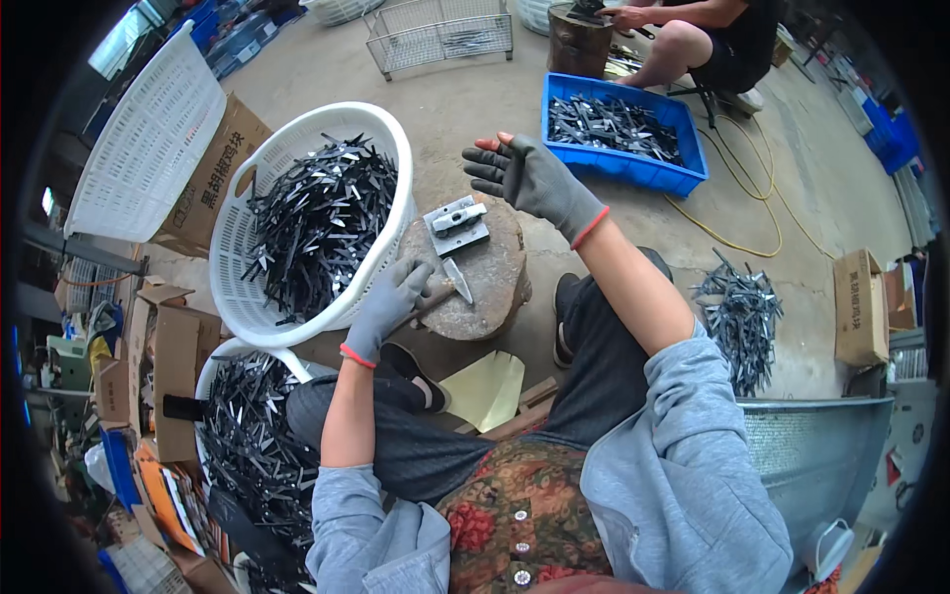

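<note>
My left hand [389, 307], in a grey glove with a red cuff, is at the left edge of a stump [500, 282]. Its fingers are loosely bent, a little apart, with nothing visible in them. Beside it a hammer-like tool [457, 282] with a pointed metal head lies on the stump, its brown handle passing close by the hand. Farther back on the stump sits a metal block [477, 236] with a silver, hammer-head-shaped piece [458, 220] on top. Raised above the stump's right side, my gloved right hand [539, 186] is open, fingers pointing left, some fingertips bare.
White baskets [404, 188] of dark metal blades stand at left. A blue crate [623, 176] of blades lies ahead, near a seated person [727, 40]. Loose blades [737, 322] lie right, past a yellow hose [762, 252]. A metal trough [816, 436] is at lower right.
</note>
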The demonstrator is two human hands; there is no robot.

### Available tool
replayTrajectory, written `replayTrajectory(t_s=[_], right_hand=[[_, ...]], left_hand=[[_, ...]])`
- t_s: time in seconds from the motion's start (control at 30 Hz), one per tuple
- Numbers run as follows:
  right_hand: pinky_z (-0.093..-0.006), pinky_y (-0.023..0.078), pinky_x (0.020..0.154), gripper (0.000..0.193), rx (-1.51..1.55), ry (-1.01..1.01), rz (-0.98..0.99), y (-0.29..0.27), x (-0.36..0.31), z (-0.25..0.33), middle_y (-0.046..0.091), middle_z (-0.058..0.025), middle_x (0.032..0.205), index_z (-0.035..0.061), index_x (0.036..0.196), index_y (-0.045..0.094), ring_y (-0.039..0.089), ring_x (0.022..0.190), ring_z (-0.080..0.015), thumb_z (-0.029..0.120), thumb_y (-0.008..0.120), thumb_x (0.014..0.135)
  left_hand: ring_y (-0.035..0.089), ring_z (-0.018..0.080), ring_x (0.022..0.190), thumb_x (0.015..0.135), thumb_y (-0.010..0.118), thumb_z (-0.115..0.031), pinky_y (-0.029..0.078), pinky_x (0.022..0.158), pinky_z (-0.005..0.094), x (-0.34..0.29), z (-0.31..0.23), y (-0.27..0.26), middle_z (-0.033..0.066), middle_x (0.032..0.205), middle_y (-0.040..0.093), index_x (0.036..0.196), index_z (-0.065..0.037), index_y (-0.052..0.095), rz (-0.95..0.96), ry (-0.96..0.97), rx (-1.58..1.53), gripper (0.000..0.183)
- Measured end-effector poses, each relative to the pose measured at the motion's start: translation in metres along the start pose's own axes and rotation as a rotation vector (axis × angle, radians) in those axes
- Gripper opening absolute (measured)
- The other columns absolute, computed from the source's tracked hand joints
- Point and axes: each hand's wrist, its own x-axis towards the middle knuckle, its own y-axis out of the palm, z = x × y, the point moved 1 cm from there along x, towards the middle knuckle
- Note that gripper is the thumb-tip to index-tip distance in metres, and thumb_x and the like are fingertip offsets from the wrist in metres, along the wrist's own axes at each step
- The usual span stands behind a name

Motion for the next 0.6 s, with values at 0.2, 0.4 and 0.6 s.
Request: replayTrajectory(t_s=[0.2,0.4,0.6], right_hand=[[-0.0395,0.043,0.092,0.030,0.072,-0.021,0.085,-0.002,-0.005,0.002,0.057,-0.0136,0.113,0.0016,0.107,0.054,0.056,0.102,-0.0248,0.025,0.047,0.090],[-0.0362,0.041,0.092,0.036,-0.096,-0.108,0.078,0.031,-0.007,-0.002,0.055,-0.0124,0.116,0.0031,0.113,0.052,0.055,0.101,-0.0216,0.030,0.050,0.088],[-0.0360,0.041,0.091,0.040,-0.271,-0.175,0.058,0.037,-0.006,0.000,0.054,-0.0138,0.116,0.0025,0.116,0.050,0.054,0.102,-0.0213,0.033,0.045,0.091]], left_hand=[[0.051,0.0093,0.055,0.091,0.045,-0.032,0.041,0.052,0.0221,0.028,0.018,-0.095,0.0039,0.073,0.056,0.095,-0.002,0.057,-0.224,-0.042,-0.095,0.032],[0.061,0.0253,0.073,0.085,0.049,-0.035,0.046,0.066,0.0353,0.040,0.115,-0.216,0.0147,0.081,0.062,0.088,-0.002,0.058,-0.623,-0.243,0.416,0.034],[0.058,0.0322,0.096,0.080,0.047,-0.028,0.044,0.084,0.0406,0.058,0.188,-0.241,0.0160,0.101,0.062,0.098,-0.007,0.062,-0.463,-0.516,0.861,0.031]])
